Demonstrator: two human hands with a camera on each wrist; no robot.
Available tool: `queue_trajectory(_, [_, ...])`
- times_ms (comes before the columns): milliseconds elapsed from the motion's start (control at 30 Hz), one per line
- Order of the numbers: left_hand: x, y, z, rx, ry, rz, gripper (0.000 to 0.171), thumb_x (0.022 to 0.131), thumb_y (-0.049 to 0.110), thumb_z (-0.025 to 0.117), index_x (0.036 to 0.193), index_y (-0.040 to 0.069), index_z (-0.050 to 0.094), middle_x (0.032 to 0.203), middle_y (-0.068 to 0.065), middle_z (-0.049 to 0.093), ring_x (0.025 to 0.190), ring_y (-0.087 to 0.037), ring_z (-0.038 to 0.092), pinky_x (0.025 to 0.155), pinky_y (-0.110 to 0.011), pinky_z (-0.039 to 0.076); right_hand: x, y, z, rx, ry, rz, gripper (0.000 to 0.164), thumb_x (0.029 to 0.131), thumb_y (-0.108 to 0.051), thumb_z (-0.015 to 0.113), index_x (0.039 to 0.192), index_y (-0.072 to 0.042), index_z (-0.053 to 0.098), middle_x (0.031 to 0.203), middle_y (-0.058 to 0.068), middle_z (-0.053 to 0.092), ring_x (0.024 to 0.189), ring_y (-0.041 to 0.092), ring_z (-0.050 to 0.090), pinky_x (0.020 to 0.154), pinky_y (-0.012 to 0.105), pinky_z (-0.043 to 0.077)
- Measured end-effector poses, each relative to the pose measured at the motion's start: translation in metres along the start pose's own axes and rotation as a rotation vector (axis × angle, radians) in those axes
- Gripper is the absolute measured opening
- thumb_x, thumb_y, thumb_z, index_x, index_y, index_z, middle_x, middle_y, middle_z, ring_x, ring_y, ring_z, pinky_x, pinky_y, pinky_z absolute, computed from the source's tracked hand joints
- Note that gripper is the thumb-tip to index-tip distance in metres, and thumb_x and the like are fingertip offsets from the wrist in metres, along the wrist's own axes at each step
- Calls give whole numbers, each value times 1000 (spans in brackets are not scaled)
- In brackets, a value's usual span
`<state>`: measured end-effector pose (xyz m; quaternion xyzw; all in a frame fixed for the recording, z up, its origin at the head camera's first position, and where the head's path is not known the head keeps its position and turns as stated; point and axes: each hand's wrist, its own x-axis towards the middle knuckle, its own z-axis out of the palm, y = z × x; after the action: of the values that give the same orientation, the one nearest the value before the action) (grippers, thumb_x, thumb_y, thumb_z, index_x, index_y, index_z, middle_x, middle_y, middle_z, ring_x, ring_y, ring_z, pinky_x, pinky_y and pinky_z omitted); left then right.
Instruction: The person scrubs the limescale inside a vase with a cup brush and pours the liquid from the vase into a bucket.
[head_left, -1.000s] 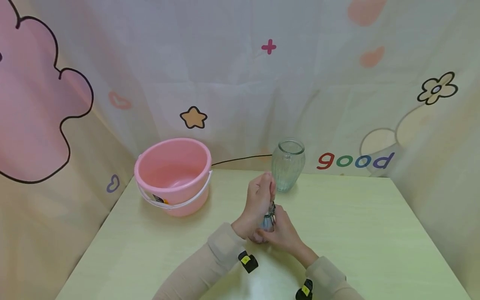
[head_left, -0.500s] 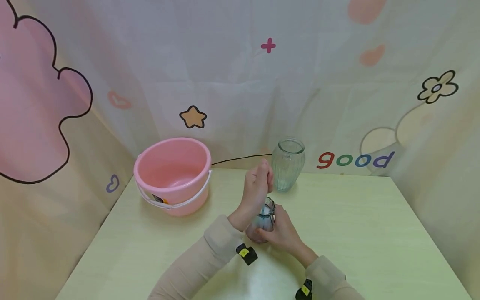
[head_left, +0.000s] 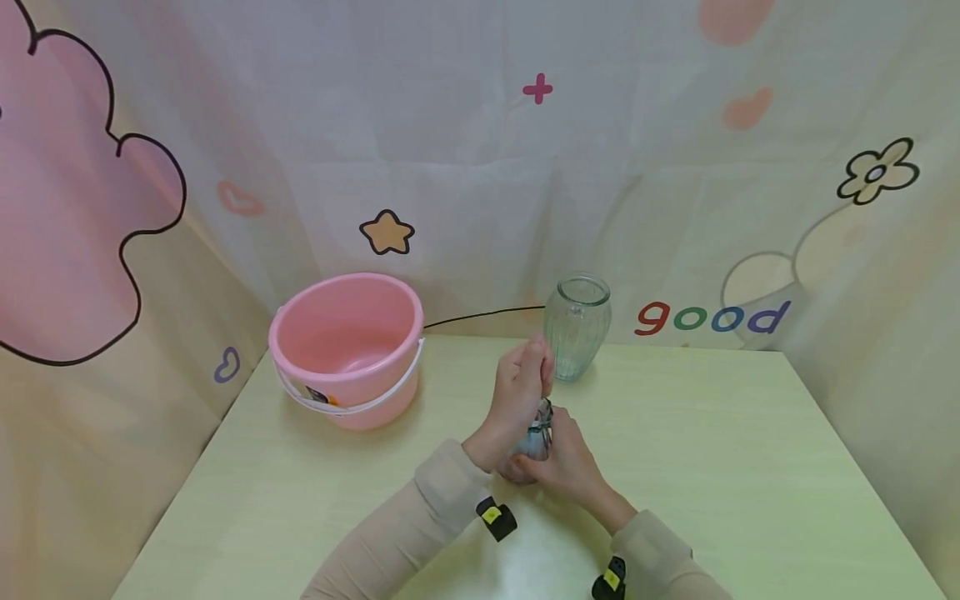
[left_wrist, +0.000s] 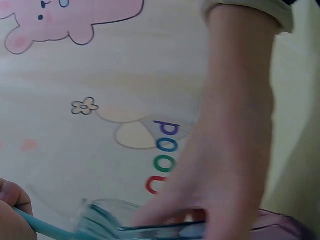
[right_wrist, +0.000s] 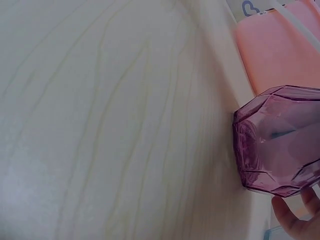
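Observation:
My left hand (head_left: 517, 396), curled into a fist, stands over the mouth of a small faceted glass vase (head_left: 534, 447). A thin teal stick (left_wrist: 47, 228) runs from that fist into the vase's mouth in the left wrist view. My right hand (head_left: 566, 462) grips the vase's side, thumb across the front. In the right wrist view the vase's purple base (right_wrist: 272, 150) shows, with fingertips (right_wrist: 286, 212) beneath it and a dark teal bit inside. The left hand covers part of the vase's neck in the head view.
A taller clear ribbed vase (head_left: 576, 342) stands upright just behind my hands. To the left is a pink bucket (head_left: 345, 321) with a white handle (head_left: 375, 402). A printed curtain (head_left: 465, 167) closes off the back of the pale table (head_left: 712, 467).
My left hand rose a little above the vase's mouth, then came back down toward it. The right hand keeps its grip, nearly still.

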<state>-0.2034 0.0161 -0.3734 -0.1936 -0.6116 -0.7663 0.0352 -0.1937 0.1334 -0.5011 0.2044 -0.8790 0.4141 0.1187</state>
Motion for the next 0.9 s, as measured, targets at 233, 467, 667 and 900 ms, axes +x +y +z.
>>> queue_trajectory(233, [-8, 6, 1, -3, -14, -33, 44, 102, 19, 28, 66, -6, 34, 52, 5, 32, 44, -7, 27, 44, -20, 24, 0, -2, 0, 15, 35, -62, 69, 65, -24, 81, 119, -4, 43, 106, 6, 54, 93, 16, 53, 79, 35, 46])
queue_trajectory(467, [-7, 0, -2, -2, -20, -29, 44, 102, 20, 28, 67, -5, 34, 52, 3, 31, 45, -8, 27, 45, -21, 25, -2, -2, -1, -1, 15, -67, 62, 69, -26, 79, 116, -4, 44, 102, 4, 53, 90, 14, 49, 77, 31, 44])
queue_trajectory(667, [-2, -18, -6, -26, 3, 12, 47, 100, 29, 32, 66, -3, 34, 53, 2, 31, 46, -9, 28, 46, -21, 26, -4, 3, -9, 175, -194, -18, 61, 80, -19, 71, 129, -9, 35, 119, 3, 48, 105, 14, 48, 88, 28, 42])
queue_trajectory(900, [-1, -18, -8, -34, -20, 21, 47, 101, 27, 29, 66, -4, 34, 53, 2, 30, 46, -9, 27, 46, -21, 26, -1, 5, -19, 271, -326, 114, 70, 86, -17, 63, 142, -17, 22, 140, 6, 37, 121, 22, 42, 97, 47, 38])
